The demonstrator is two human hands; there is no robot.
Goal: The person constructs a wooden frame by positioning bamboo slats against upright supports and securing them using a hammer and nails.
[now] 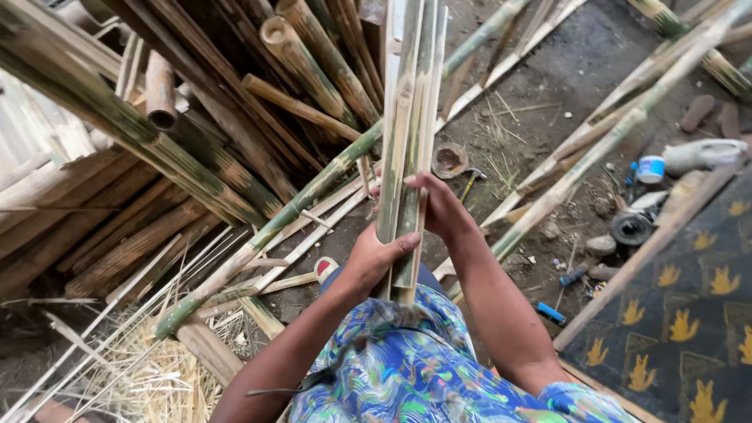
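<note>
Outdoors, bare dirt floor (548, 86) littered with bamboo poles (235, 157), straw (149, 376), a hammer (472, 182). Left hand (372, 258) and right hand (435, 204) both clamp an upright bundle of split bamboo strips (409, 94).

One head cam, looks steeply down, close over lap; pole pile (196, 133) left, ground beyond.
</note>
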